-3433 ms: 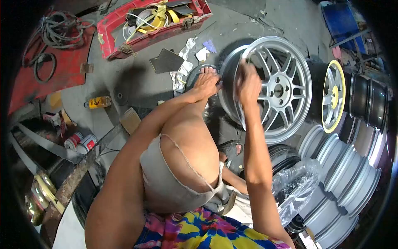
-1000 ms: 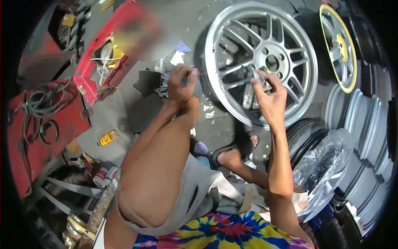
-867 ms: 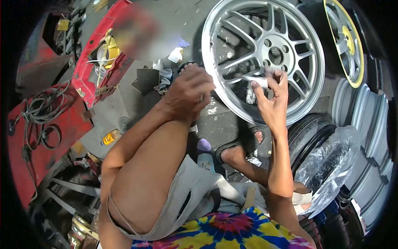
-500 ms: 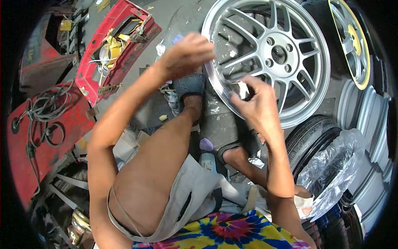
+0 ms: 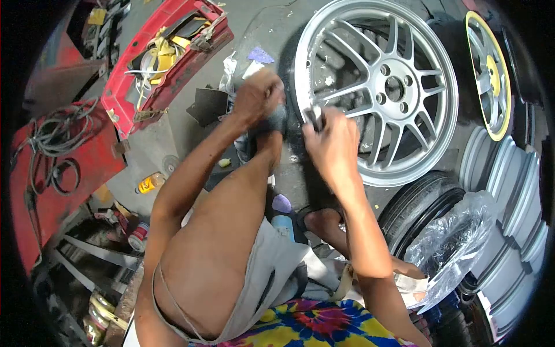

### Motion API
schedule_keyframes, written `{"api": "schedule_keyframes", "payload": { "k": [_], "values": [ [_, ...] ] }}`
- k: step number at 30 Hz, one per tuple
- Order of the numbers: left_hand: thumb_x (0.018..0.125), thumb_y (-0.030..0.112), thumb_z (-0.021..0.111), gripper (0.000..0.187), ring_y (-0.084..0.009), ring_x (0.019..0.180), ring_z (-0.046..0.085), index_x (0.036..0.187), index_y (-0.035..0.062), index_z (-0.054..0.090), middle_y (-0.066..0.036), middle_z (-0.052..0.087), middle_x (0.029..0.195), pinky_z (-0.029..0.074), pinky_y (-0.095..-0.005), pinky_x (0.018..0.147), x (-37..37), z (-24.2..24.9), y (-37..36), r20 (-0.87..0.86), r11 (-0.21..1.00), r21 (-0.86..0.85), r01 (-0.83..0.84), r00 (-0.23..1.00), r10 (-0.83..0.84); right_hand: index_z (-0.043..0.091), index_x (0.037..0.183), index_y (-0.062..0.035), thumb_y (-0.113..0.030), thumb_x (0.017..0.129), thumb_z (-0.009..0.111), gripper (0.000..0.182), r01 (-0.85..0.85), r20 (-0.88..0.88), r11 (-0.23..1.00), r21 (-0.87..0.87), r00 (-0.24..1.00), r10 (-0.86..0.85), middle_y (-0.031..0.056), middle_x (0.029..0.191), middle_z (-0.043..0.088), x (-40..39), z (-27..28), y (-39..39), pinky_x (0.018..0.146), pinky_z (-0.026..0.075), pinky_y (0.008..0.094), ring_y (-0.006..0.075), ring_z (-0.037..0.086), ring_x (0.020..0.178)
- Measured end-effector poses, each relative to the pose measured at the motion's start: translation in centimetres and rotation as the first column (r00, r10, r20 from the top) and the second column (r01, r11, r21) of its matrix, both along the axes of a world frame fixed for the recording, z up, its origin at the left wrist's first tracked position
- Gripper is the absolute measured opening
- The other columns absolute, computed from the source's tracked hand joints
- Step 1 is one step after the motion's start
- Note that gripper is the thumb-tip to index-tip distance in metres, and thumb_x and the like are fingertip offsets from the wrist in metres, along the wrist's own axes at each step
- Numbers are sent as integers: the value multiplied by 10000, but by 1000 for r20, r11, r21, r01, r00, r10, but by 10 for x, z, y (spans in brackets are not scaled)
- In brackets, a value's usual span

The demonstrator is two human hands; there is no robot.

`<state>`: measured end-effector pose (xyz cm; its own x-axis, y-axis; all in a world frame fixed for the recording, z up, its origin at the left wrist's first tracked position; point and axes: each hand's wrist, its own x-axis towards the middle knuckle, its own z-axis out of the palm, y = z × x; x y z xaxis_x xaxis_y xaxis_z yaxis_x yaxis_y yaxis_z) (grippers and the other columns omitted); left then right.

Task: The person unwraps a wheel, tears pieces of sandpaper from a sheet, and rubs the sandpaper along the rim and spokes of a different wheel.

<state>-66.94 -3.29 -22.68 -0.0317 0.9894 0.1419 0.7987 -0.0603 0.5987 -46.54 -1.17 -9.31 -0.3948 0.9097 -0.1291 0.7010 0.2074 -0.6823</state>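
A silver multi-spoke wheel rim [image 5: 395, 88] lies on the dark floor at the upper centre right. At its left edge my right hand [image 5: 333, 139] pinches a small dark and shiny roll [image 5: 315, 117], blurred and partly covered by the fingers. My left hand [image 5: 259, 97] is curled above my sandalled foot, to the left of the rim, and motion blurs its fingers. Whether a thin strip is held in it is too small to tell.
A red toolbox [image 5: 167, 63] with tape and tools stands at upper left, near a coiled cable [image 5: 60, 139] on a red surface. A tyre [image 5: 419, 202], clear plastic [image 5: 457, 237], a yellow-edged wheel [image 5: 488, 75] and stacked silver rims [image 5: 503, 179] are at right.
My left hand has moved down and slightly left, away from the rim's edge. My right hand has shifted left with the small roll. The view has shifted a little.
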Motion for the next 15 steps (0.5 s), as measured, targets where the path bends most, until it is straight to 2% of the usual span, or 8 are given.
{"api": "schedule_keyframes", "payload": {
  "k": [2, 4, 7, 8, 9, 10, 13, 15],
  "values": [
    [839, 159, 658, 191, -362, 947, 605, 998, 54, 664, -133, 629, 973, 468, -512, 854, 27, -27, -13, 81, 986, -160, -53, 995, 67, 696, 891, 68, -172, 752, 761, 285, 85, -40, 996, 31, 996, -84, 284, 722, 656, -21, -16, 23, 660, 517, 490, 450, 677, 717],
    [835, 178, 667, 220, -370, 970, 614, 1017, 55, 677, -142, 643, 1021, 466, -512, 886, 46, -49, -19, 100, 992, -114, -59, 992, 71, 691, 898, 83, -204, 750, 761, 331, 142, -70, 986, 83, 988, -137, 277, 737, 665, -44, -18, 43, 677, 524, 477, 431, 689, 736],
    [831, 213, 678, 272, -384, 1027, 620, 1055, 60, 695, -157, 659, 1113, 455, -511, 953, 58, -49, -22, 27, 992, -89, -87, 996, 90, 706, 919, 58, -221, 745, 762, 334, -9, 87, 970, 244, 996, -13, 251, 730, 674, -25, -18, 19, 691, 530, 457, 420, 690, 733],
    [832, 229, 679, 295, -390, 1061, 617, 1074, 62, 701, -163, 661, 1157, 445, -509, 988, 58, -46, -19, -65, 990, -95, -104, 993, 98, 719, 941, 31, -211, 730, 774, 325, -27, 77, 998, 52, 997, 23, 223, 721, 676, -12, -6, 9, 699, 534, 443, 404, 689, 714],
    [832, 249, 673, 279, -396, 1091, 602, 1039, 65, 711, -161, 668, 1134, 441, -502, 994, 58, -45, -13, 36, 967, -220, -130, 989, 142, 711, 919, 35, -177, 728, 773, 293, -14, 118, 999, -35, 993, 18, 230, 723, 670, -3, 3, 2, 702, 534, 459, 416, 684, 716],
    [822, 258, 679, 265, -382, 1097, 599, 1016, 82, 722, -156, 676, 1078, 440, -488, 993, 62, -54, -16, 50, 972, -155, -179, 981, 188, 703, 897, 40, -144, 726, 773, 261, -1, 157, 993, -120, 987, 20, 236, 725, 663, 0, 6, 0, 705, 535, 475, 427, 678, 718],
    [811, 262, 688, 254, -361, 1106, 597, 1002, 99, 730, -147, 678, 1042, 438, -472, 991, 70, -62, -20, -86, 981, -27, -194, 978, 191, 708, 864, 53, -169, 719, 783, 275, 30, 45, 998, 51, 998, -33, 253, 748, 686, -28, -16, 34, 713, 546, 474, 417, 703, 734],
    [818, 279, 689, 280, -356, 1122, 592, 1041, 114, 723, -142, 672, 1061, 421, -490, 1012, 60, -49, -13, 16, 964, -252, -89, 995, 96, 706, 829, 65, -183, 713, 780, 284, 157, 25, 986, 57, 987, -158, 280, 775, 694, -65, -14, 75, 722, 552, 481, 431, 711, 757]
  ]
}}
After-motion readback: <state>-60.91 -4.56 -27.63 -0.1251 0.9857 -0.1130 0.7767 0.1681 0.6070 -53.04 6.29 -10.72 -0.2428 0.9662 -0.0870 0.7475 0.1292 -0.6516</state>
